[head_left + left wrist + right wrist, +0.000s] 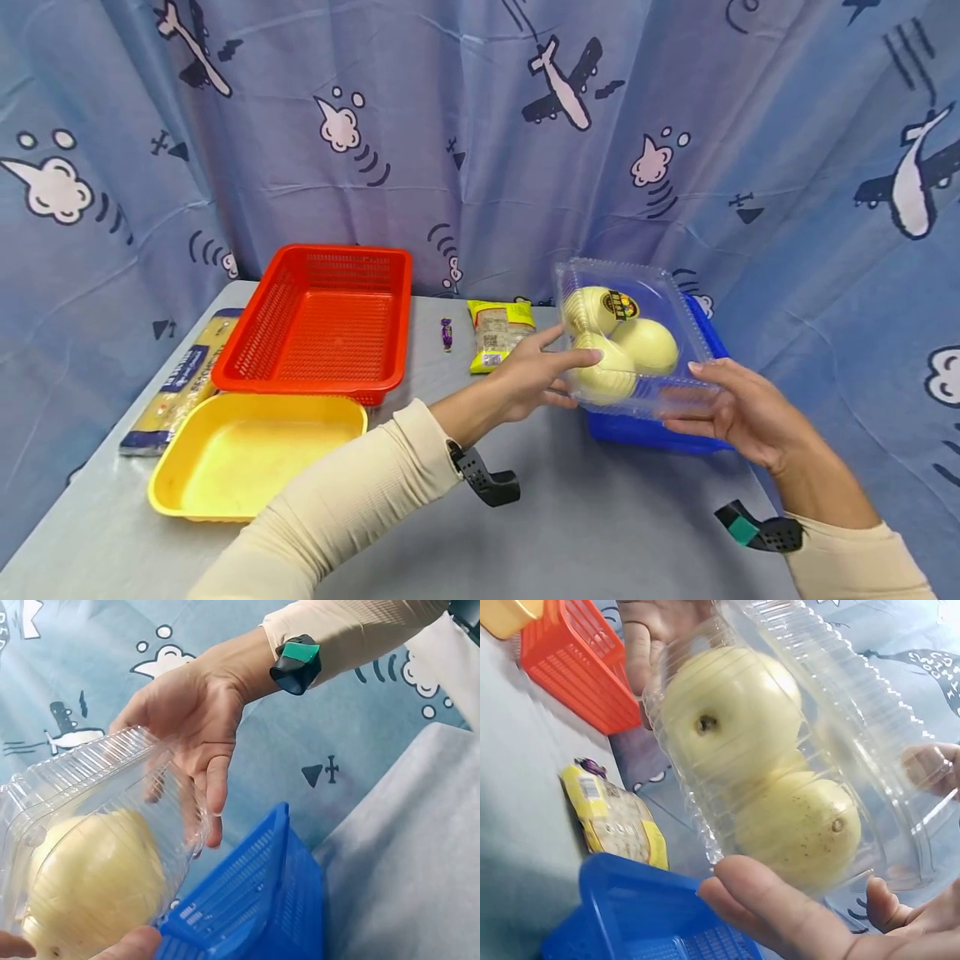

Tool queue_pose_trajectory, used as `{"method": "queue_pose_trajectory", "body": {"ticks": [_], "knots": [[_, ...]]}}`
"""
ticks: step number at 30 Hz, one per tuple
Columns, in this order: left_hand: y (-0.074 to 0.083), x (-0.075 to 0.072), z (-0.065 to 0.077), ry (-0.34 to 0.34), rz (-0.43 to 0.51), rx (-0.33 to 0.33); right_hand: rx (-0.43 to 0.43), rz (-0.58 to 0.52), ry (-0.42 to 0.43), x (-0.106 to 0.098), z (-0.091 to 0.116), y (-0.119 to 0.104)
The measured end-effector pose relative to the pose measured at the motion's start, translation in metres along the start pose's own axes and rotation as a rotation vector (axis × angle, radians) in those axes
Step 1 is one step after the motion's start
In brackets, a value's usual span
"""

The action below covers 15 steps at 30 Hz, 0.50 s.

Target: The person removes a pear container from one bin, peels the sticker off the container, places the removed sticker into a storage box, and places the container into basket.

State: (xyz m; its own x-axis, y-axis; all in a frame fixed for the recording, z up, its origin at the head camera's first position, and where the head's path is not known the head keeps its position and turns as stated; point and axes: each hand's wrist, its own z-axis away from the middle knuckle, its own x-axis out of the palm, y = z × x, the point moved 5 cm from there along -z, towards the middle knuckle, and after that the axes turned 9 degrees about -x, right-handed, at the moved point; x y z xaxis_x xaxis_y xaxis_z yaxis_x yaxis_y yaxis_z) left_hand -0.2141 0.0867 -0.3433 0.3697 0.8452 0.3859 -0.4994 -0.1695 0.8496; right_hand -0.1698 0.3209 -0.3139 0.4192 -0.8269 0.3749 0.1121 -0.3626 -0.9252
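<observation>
Both hands hold a clear plastic clamshell box [663, 293] tilted over the blue basket [652, 435]. Three round, pale yellow fruits, pears by their look [731, 712], sit inside, one under a black sticker with a colourful print. At the box's left side my left hand [528, 375] grips, thumb on top and fingers beneath. My right hand [750, 412] pinches the lower right edge between thumb and fingers. In the left wrist view the right hand's fingers [215, 784] show around the box's side. The box hides much of the basket.
A red basket [322, 387] stands at the back left, with a yellow tray [255, 467] in front. A long yellow-and-blue package [176, 383] lies along the left edge. Behind my left hand lie a yellow bag [502, 329] and a small purple wrapped candy [447, 335]. A curtain [465, 125] hangs behind.
</observation>
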Motion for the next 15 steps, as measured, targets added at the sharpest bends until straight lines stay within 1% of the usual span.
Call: {"method": "queue_pose_trajectory", "body": {"ticks": [7, 11, 15], "knots": [[-0.005, -0.015, 0.009, -0.006, 0.003, 0.002, -0.027, 0.044, 0.086, 0.01, -0.003, 0.013], [-0.008, -0.024, 0.015, -0.009, 0.002, 0.013, -0.034, 0.093, 0.151, 0.014, -0.004, 0.022], [-0.014, -0.033, 0.02, 0.001, -0.004, 0.02, -0.033, 0.14, 0.183, 0.019, -0.006, 0.032]]}}
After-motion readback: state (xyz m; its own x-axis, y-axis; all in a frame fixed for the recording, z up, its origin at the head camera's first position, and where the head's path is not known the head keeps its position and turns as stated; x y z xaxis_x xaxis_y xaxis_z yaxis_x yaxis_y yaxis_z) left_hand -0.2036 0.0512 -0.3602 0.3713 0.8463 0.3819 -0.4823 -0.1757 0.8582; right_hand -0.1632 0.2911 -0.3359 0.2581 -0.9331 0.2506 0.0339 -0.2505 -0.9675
